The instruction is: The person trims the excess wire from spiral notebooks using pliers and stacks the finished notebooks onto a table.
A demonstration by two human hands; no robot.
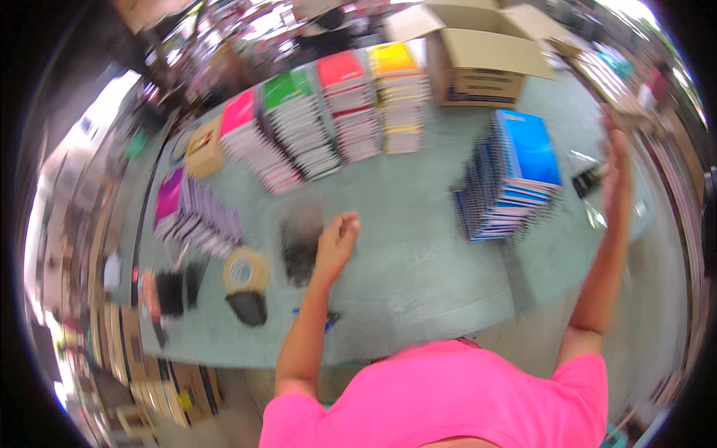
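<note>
My left hand (340, 243) hovers over the middle of the table with its fingers curled in, and nothing shows in them. Just left of it is a clear plastic tub (273, 250) with small black items (299, 254) in it. Held up over the table's right edge, my right hand (615, 160) is seen edge-on, slightly blurred, fingers stretched out and holding nothing. Between my hands stands a leaning stack of blue spiral notebooks (529, 149), nearer to the right hand and apart from it.
Pink (239, 116), green (286, 89), red (340, 69) and yellow (392, 60) notebook stacks line the back. An open carton (478, 86) stands back right. Purple notebooks (172, 198), tape (258, 280) and a black item (248, 308) lie left. Cartons (183, 392) stand beyond the left edge.
</note>
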